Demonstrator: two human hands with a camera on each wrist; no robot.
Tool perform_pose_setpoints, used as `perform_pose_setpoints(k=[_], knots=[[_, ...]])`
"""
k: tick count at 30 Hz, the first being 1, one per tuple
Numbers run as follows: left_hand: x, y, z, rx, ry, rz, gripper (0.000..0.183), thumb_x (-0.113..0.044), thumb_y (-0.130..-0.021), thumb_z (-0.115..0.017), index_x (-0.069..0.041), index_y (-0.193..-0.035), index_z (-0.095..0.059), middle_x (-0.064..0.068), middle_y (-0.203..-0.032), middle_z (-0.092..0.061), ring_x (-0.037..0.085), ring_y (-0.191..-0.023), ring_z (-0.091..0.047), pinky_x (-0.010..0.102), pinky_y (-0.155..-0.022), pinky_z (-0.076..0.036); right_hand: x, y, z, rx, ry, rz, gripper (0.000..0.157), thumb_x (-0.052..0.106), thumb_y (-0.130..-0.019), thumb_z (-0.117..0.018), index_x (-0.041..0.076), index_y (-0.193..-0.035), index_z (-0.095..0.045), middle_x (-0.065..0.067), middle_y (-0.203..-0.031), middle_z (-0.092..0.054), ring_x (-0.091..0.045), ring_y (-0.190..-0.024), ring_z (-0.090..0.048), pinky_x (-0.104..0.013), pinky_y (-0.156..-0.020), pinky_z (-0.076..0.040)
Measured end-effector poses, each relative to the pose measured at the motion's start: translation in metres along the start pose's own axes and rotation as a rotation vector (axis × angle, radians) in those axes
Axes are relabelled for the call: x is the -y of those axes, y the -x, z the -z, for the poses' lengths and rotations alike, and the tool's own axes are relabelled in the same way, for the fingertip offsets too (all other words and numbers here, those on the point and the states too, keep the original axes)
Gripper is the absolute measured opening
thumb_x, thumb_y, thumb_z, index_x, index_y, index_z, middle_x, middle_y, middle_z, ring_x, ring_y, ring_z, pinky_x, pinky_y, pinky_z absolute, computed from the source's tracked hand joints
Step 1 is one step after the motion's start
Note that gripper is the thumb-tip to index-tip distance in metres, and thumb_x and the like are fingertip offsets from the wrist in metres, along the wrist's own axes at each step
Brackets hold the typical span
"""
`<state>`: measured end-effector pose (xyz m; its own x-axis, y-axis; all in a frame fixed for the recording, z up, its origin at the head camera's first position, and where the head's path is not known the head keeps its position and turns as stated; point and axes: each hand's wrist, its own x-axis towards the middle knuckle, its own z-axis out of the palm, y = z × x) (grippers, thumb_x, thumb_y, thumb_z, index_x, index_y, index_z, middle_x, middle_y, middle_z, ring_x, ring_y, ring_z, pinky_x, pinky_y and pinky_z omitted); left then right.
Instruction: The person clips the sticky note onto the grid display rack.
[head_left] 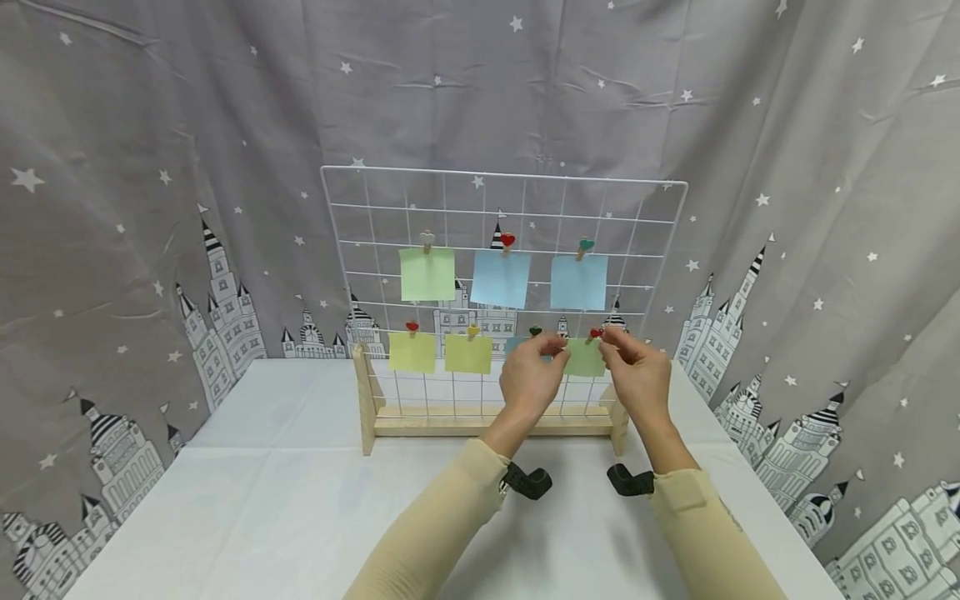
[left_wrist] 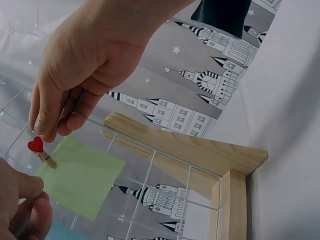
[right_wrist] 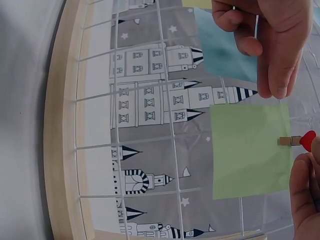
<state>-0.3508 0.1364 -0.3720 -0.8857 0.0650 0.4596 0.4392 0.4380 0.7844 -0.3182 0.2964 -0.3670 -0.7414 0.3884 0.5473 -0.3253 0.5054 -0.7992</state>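
A light green note hangs on the lower part of the white wire grid, under a small clothespin with a red heart. My right hand is beside that clothespin, its bent fingertips close to the heart; whether they touch it is unclear. My left hand is at the note's other side, fingertips near its edge, and no object shows between them. It partly covers a blue note in the head view. In the right wrist view the clothespin bites the green note's edge.
Two yellow notes hang left in the same row. Above are a green note and two blue notes, each on a heart clothespin. A wooden base holds the grid on the white table, before a grey castle-print curtain.
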Motion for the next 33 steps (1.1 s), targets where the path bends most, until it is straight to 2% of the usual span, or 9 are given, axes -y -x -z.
perform_pose_setpoints(k=[5,9,13,16,19,23,26,29,33], knots=[[0.001,0.007,0.008,0.048,-0.013,-0.011,0.018,-0.033,-0.095,-0.074,-0.028,-0.112,-0.079,-0.011,-0.105,-0.079,0.011,-0.069,-0.067,0.027,-0.048,-0.04,-0.001,0.006,0.0,0.027,-0.032,-0.004,0.03,0.013,-0.095,-0.074,0.009,-0.125,-0.075,-0.012,-0.118,-0.077,0.011,-0.078,-0.064,-0.008,-0.069,-0.053],[0.003,0.013,0.017,0.094,-0.006,-0.033,0.022,-0.032,-0.094,-0.075,-0.025,-0.115,-0.078,-0.01,-0.108,-0.078,0.01,-0.079,-0.07,0.026,-0.057,-0.047,-0.001,0.012,0.002,0.068,-0.036,-0.032,0.031,0.018,-0.095,-0.076,0.01,-0.125,-0.075,-0.011,-0.12,-0.076,0.011,-0.083,-0.063,-0.008,-0.071,-0.052],[0.008,0.019,0.032,0.156,0.003,-0.066,0.028,-0.031,-0.094,-0.077,-0.021,-0.12,-0.077,-0.003,-0.112,-0.078,0.01,-0.074,-0.068,0.026,-0.064,-0.052,0.0,0.017,0.005,0.134,-0.022,-0.048,0.033,0.023,-0.095,-0.076,0.01,-0.126,-0.075,-0.011,-0.122,-0.076,0.009,-0.084,-0.063,-0.01,-0.071,-0.051],[0.015,0.022,0.045,0.202,-0.027,-0.074,0.033,-0.033,-0.093,-0.077,-0.021,-0.124,-0.075,0.001,-0.116,-0.077,0.011,-0.077,-0.068,0.027,-0.065,-0.053,0.001,0.02,0.007,0.21,-0.01,-0.048,0.038,0.027,-0.096,-0.076,0.01,-0.129,-0.073,-0.012,-0.124,-0.075,0.008,-0.085,-0.064,-0.012,-0.073,-0.052],[0.021,0.024,0.058,0.246,-0.067,-0.08,0.039,-0.037,-0.092,-0.078,-0.021,-0.127,-0.073,0.0,-0.12,-0.076,0.014,-0.086,-0.068,0.03,-0.07,-0.054,0.003,0.023,0.011,0.289,0.016,-0.036,0.042,0.029,-0.096,-0.075,0.009,-0.133,-0.07,-0.013,-0.126,-0.073,-0.002,-0.091,-0.069,-0.014,-0.075,-0.053],[0.029,0.027,0.074,0.314,-0.134,-0.135,0.048,-0.041,-0.091,-0.077,-0.019,-0.133,-0.07,-0.001,-0.129,-0.073,0.022,-0.102,-0.07,0.038,-0.083,-0.057,0.005,0.028,0.016,0.361,0.077,-0.027,0.045,0.029,-0.096,-0.075,0.009,-0.136,-0.068,-0.014,-0.129,-0.072,-0.025,-0.103,-0.073,-0.016,-0.078,-0.054],[0.034,0.029,0.084,0.349,-0.188,-0.188,0.053,-0.044,-0.09,-0.076,-0.018,-0.136,-0.068,-0.001,-0.136,-0.069,0.026,-0.118,-0.068,0.046,-0.096,-0.056,0.006,0.031,0.017,0.387,0.112,-0.022,0.047,0.03,-0.095,-0.076,0.01,-0.137,-0.067,-0.014,-0.13,-0.071,-0.031,-0.109,-0.072,-0.022,-0.08,-0.056],[0.038,0.031,0.093,0.367,-0.236,-0.228,0.056,-0.048,-0.09,-0.075,-0.019,-0.137,-0.067,-0.001,-0.139,-0.067,0.026,-0.13,-0.062,0.049,-0.105,-0.052,0.008,0.034,0.015,0.413,0.126,0.007,0.05,0.031,-0.094,-0.077,0.011,-0.14,-0.065,-0.013,-0.134,-0.07,-0.032,-0.115,-0.069,-0.034,-0.087,-0.058],[0.043,0.033,0.105,0.389,-0.319,-0.254,0.061,-0.054,-0.089,-0.074,-0.022,-0.14,-0.065,0.0,-0.142,-0.065,0.025,-0.134,-0.059,0.051,-0.107,-0.05,0.012,0.037,0.015,0.474,0.163,0.074,0.058,0.035,-0.093,-0.077,0.015,-0.146,-0.06,-0.011,-0.141,-0.066,-0.036,-0.123,-0.065,-0.05,-0.096,-0.056]])
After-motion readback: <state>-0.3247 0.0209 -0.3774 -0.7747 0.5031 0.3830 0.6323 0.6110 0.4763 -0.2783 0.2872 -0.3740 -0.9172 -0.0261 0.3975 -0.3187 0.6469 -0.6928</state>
